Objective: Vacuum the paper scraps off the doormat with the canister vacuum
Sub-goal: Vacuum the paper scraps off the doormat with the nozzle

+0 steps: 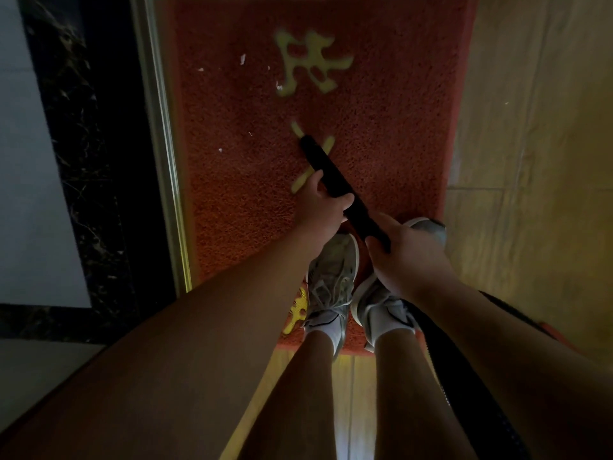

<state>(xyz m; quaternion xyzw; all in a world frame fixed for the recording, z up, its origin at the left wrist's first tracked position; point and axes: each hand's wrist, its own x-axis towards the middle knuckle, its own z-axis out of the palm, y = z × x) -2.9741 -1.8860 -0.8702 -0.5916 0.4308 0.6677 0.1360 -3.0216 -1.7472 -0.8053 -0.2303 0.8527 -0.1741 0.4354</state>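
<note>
Though scrap-flecked, coarse red doormat

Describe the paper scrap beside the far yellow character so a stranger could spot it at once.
Start at the red doormat and find the far yellow character printed on it. At that character's lower left corner lies a white paper scrap. It alone touches the yellow print; the mat's other scraps lie on bare red pile further left.
</note>
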